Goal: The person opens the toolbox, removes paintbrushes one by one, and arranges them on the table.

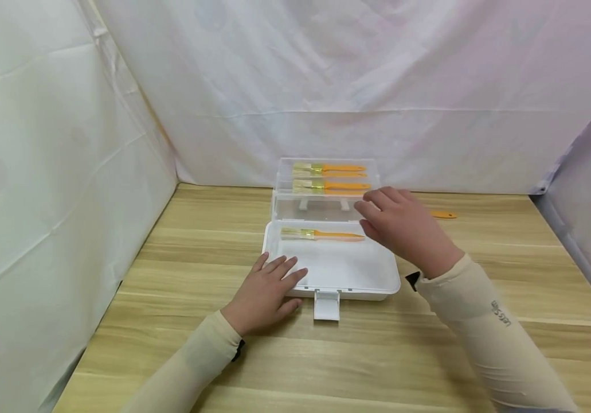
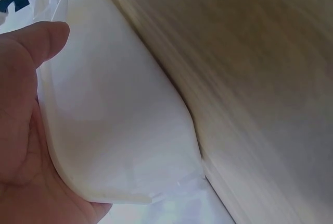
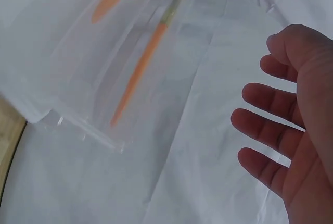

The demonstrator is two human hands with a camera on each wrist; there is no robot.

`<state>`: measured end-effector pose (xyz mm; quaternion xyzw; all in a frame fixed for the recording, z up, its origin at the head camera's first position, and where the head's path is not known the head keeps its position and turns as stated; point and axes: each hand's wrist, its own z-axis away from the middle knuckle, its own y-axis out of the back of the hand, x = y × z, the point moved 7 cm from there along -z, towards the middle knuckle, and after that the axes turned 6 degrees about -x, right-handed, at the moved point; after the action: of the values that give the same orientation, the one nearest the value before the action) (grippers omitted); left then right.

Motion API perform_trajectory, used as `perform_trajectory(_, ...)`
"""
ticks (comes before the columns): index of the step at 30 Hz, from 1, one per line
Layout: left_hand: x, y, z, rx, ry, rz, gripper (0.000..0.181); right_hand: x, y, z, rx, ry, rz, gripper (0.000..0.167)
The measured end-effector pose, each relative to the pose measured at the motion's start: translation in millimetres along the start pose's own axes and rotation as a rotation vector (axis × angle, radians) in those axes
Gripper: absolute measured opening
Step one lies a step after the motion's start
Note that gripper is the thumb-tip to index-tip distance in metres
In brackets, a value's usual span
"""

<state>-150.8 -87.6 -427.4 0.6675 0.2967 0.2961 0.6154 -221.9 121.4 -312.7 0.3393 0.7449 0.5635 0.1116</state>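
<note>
Left hand [image 1: 266, 295], fingers spread, rests on the box [image 1: 349, 267]'s near-left corner; inside, a brush [image 1: 333, 234] lies along the far edge; the empty right hand [image 1: 403, 226] hovers at the far-right corner: a low swing could skew the brush

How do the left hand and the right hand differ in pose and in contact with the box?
The left hand rests on the white box; the right hand is raised, touching nothing. The left hand's fingers are spread nearly straight; the right hand's are bent. Both come out of pale sleeves.
</note>
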Motion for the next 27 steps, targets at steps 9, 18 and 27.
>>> perform_trajectory(9,0.0,-0.3,-0.6,-0.019,0.006,-0.002,0.056,-23,-18,-25.2,-0.023,0.050,0.035,0.023)
perform_trajectory(18,2.6,-1.1,0.5,-0.010,-0.006,-0.018,0.056,-30,-42,-39.1,-0.086,0.095,0.028,0.020)
perform_trajectory(27,5.4,0.0,-1.1,0.013,-0.013,0.008,0.056,-31,-56,-39.8,-0.150,0.087,0.068,0.025)
